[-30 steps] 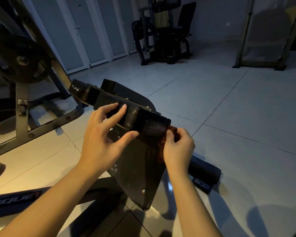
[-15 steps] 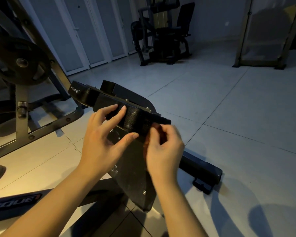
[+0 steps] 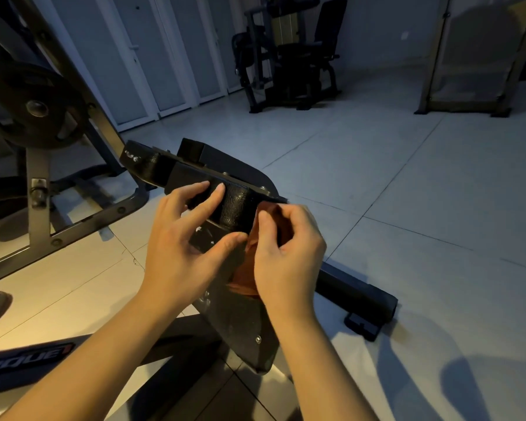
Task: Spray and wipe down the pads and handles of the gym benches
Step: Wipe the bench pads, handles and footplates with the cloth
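Head view: the black textured pad (image 3: 237, 208) sits at the upper end of a tilted dark metal plate (image 3: 240, 326) of the bench frame, in the middle of the picture, and both hands meet on it. The left grip (image 3: 182, 250) clasps the pad from the left side: its fingers (image 3: 208, 196) lie across the pad's top face and the thumb presses up against the pad's lower edge, so the pad is held between them. The right grip (image 3: 286, 256) is clenched round an orange-brown cloth (image 3: 246, 278), thumb and curled fingers pinching it, and holds the cloth against the pad's right end. The two grips are close together, thumbs nearly touching, with the cloth between them.

Most of the cloth is hidden inside the right grip and behind its palm; only a bunched fold below the pad and a strip beside the thumb show. The pad's right end is covered by cloth and fingers. The light is dim, so the pad's far side and the bolts on the plate are hard to make out.

On the tiled floor (image 3: 438, 192), a black foot bar (image 3: 359, 296) lies just right of the plate. A weight plate (image 3: 34, 107) hangs on a rack at the left edge, cut off by the frame. A dark gym machine (image 3: 289, 56) stands well apart at the far wall.
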A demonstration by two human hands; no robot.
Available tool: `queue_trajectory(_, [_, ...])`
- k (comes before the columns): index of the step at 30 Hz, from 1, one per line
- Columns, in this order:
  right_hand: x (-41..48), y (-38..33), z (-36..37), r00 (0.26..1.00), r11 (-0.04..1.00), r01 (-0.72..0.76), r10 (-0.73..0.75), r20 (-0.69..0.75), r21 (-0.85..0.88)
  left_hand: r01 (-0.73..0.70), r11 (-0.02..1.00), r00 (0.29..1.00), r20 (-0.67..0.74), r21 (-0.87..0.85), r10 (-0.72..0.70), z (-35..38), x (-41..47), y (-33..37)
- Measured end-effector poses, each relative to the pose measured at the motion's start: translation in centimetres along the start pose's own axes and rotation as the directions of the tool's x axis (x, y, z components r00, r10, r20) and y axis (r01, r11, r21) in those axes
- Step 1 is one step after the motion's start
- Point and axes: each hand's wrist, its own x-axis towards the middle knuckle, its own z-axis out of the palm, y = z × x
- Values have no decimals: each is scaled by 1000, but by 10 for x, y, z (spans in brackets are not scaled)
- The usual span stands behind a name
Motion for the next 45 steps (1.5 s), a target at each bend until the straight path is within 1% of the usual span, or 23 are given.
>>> queue_trajectory(1, [6,10,-4,999,999,-29,29,-13,-29,0,1000,1000,2,-9,0,0,0,0])
queue_trajectory(4, [24,48,-21,961,958,-277,275,-36,-77,10,1000,1000,-3,-11,-10,0,-1,2])
queue_trajectory(5, [23,55,-24,948,944,-319,317,-38,-85,14,1000,1000,-7,-7,-14,0,-2,2])
queue_trajectory(7, [15,45,-18,961,958,-276,273,-47,-81,20,1000,1000,-5,-12,-20,0,-3,2])
queue_trajectory(10, [1,6,-2,999,999,-37,37,5,5,14,1000,1000,4,2,-14,0,-1,0])
queue_trajectory(11, [2,0,-1,1000,1000,7,-7,20,10,5,1000,1000,6,12,-5,1,0,-1])
queue_trajectory(12, [6,3,-3,1000,1000,3,-3,20,-5,-3,1000,1000,9,15,3,1,0,-2])
queue_trajectory(15, [28,38,-20,966,963,-259,258,-16,-78,-6,1000,1000,0,10,6,2,0,-1])
queue_trajectory(17, [30,49,-26,942,933,-335,335,-27,-129,2,1000,1000,-11,12,-2,2,-2,-1])
queue_trajectory(19, [23,39,-20,958,951,-287,286,-24,-113,1,1000,1000,-12,5,-1,2,-2,-1])
queue_trajectory(22, [9,8,-5,994,995,-102,102,24,-20,4,1000,1000,-8,11,-4,4,-2,-4])
queue_trajectory(24, [9,6,-4,999,999,-24,25,20,-49,-2,1000,1000,-14,14,2,5,-1,-5])
queue_trajectory(25, [13,14,-7,999,997,-45,46,10,-70,-8,1000,1000,-17,13,8,5,0,-5])
queue_trajectory(28, [25,40,-19,965,961,-263,262,-15,-92,-12,1000,1000,-23,7,13,4,-1,-2])
queue_trajectory(29, [26,43,-21,957,952,-290,289,-22,-102,-11,1000,1000,-27,4,11,4,-1,-2])
queue_trajectory(31, [20,32,-16,970,965,-245,244,-21,-98,-10,1000,1000,-23,1,10,4,-2,-1])
queue_trajectory(34, [0,-3,0,998,999,-52,52,25,-1,-16,1000,1000,-17,2,16,4,-2,-3])
queue_trajectory(36, [0,-2,2,1000,1000,2,-2,7,-14,-15,1000,1000,-17,-1,15,4,-1,-3])
queue_trajectory(37, [6,9,-1,998,998,-55,55,-11,-28,-12,1000,1000,-15,-10,12,5,-1,-3])
queue_trajectory(39, [22,33,-12,967,966,-255,254,-35,-44,-5,1000,1000,-17,-21,4,5,-1,-4])
queue_trajectory(41, [25,45,-20,933,933,-358,356,-47,-30,2,1000,1000,-19,-17,-2,5,-3,-5])
queue_trajectory(43, [15,33,-15,954,955,-297,297,-31,-1,5,999,1000,-16,-32,-6,5,-3,-4])
queue_trajectory(45, [1,9,-3,992,991,-127,127,3,51,-1,999,1000,-14,-41,0,5,-2,-4])
